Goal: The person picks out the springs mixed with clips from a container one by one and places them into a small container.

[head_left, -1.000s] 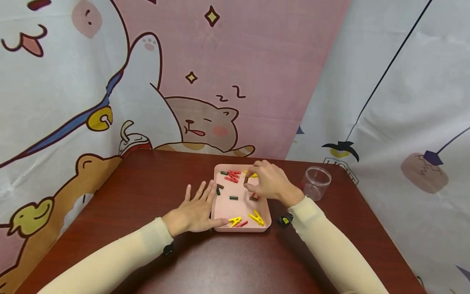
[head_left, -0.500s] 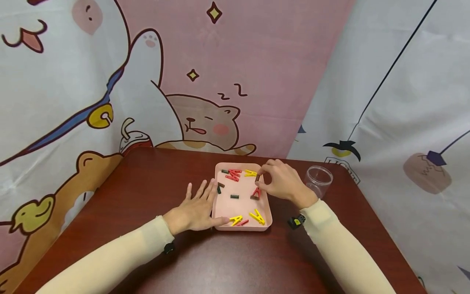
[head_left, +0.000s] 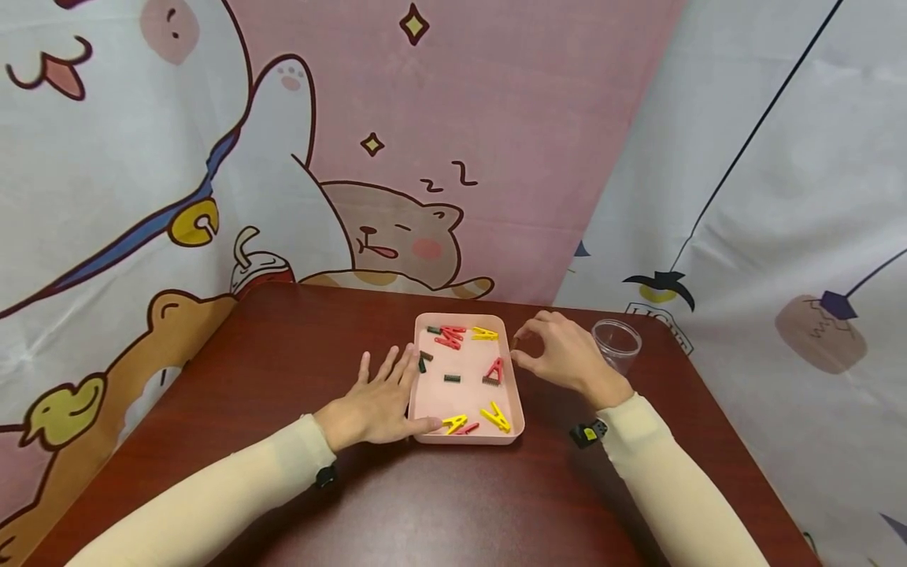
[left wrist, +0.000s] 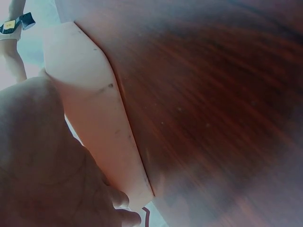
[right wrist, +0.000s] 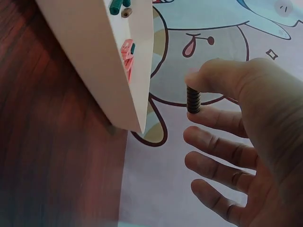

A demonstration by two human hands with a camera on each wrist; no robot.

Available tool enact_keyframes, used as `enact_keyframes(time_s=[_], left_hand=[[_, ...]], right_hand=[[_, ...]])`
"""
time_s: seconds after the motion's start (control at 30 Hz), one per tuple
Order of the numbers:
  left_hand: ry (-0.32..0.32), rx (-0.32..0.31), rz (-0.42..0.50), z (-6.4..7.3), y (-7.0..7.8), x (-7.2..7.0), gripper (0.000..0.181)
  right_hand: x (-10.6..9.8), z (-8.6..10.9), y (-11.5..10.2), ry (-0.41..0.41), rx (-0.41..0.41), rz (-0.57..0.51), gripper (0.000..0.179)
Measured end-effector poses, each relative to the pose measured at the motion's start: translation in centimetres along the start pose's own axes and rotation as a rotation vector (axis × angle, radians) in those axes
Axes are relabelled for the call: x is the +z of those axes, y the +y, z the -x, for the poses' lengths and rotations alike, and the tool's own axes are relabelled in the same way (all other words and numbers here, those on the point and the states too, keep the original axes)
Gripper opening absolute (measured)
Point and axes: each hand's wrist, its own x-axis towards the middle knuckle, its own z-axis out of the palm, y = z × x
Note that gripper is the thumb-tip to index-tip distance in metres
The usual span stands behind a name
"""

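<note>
My right hand [head_left: 567, 350] is in the air just right of the pink tray [head_left: 468, 440]. In the right wrist view it pinches a small dark brown coil spring [right wrist: 193, 100] end to end between thumb and index finger, the other fingers spread. Spread flat, my left hand [head_left: 375, 405] rests along the tray's left side, its thumb over the near left corner. Inside the tray lie red clothespins [head_left: 449, 339], yellow clothespins [head_left: 495, 417], a green spring [head_left: 452, 379] in the middle, and a brown spring [head_left: 492, 381] by a red clothespin [head_left: 494, 367].
A clear round jar [head_left: 616, 340] stands behind my right hand, partly covered by it. The dark red-brown table [head_left: 319, 331] meets a cartoon-printed cloth [head_left: 453, 118] at the back. Wrist cameras hang below both wrists.
My right hand has moved right with the spring, from over the tray to beyond its right rim, nearer the jar. The left hand stays in place.
</note>
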Motion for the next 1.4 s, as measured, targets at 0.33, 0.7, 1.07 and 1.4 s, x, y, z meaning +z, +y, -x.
enact_keyframes(time_s=[0.33, 0.7, 1.07, 1.4], left_hand=[[-0.004, -0.005, 0.015, 0.1, 0.2, -0.2, 0.131], [-0.003, -0.008, 0.010, 0.2, 0.1, -0.1, 0.131], [0.002, -0.009, 0.007, 0.0, 0.0, 0.1, 0.132], [0.004, -0.006, 0.000, 0.0, 0.1, 0.0, 0.131]], right_hand=[[-1.1, 1.4, 1.6, 0.016, 0.066, -0.007, 0.031], [-2.0, 2.4, 3.4, 0.008, 0.108, -0.008, 0.031], [-3.3, 3.2, 4.8, 0.044, 0.138, -0.011, 0.028], [-4.3, 3.7, 6.5, 0.096, 0.133, -0.004, 0.025]])
